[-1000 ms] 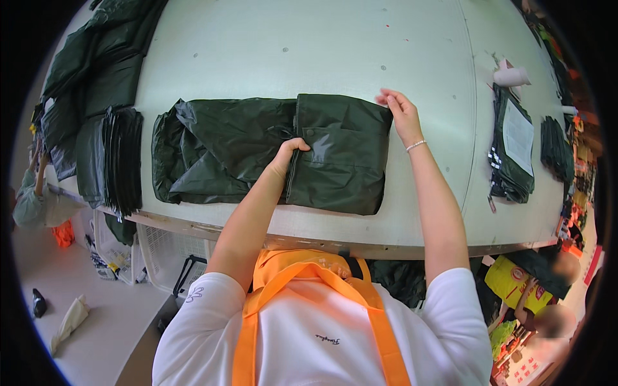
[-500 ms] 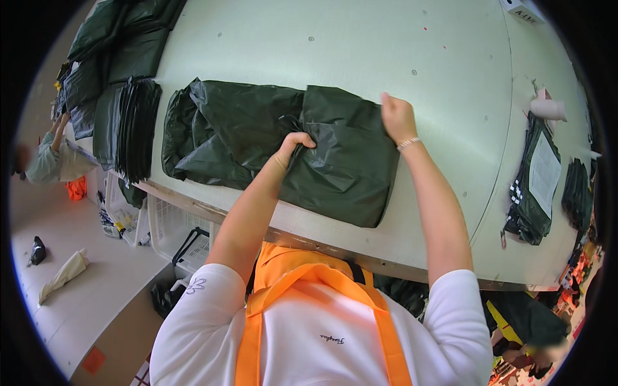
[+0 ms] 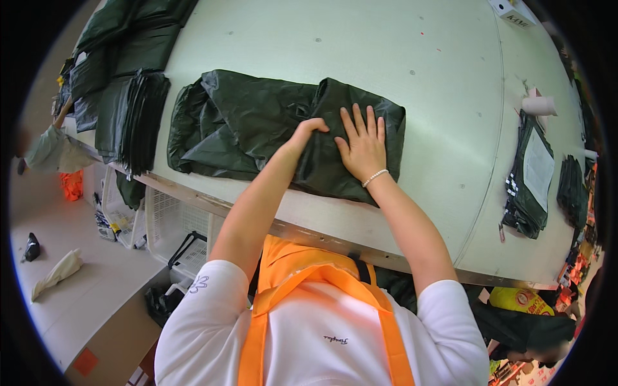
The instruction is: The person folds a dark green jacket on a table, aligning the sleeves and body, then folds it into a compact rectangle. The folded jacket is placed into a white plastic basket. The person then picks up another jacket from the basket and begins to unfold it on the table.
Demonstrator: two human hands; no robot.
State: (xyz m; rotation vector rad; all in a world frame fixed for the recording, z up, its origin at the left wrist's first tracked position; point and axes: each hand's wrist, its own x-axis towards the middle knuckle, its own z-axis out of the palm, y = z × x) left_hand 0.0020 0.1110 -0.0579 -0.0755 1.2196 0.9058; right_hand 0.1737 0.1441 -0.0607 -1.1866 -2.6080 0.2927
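Note:
A dark green garment [image 3: 244, 122] of thin, slightly shiny fabric lies on the table in front of me, its right part folded over toward the middle. Near that fold's inner edge, my left hand [image 3: 308, 134] is closed on the fabric, with some of its fingers hidden from view. Flat on the folded right part rests my right hand [image 3: 364, 147], fingers spread and a beaded bracelet at the wrist. The garment's left part is creased and bunched.
A stack of folded dark green pieces [image 3: 132, 122] stands to the left, with more piles beyond. On the right lie a bundle with a white sheet [image 3: 537, 168] and a pale roll [image 3: 539, 105]. White crates [image 3: 175, 212] sit below the table's front edge. Another person's sleeve [image 3: 44, 149] shows far left.
My right hand has moved left from the garment's right edge and now presses flat on it. The right part lies folded further in, and my left hand has shifted slightly right and up.

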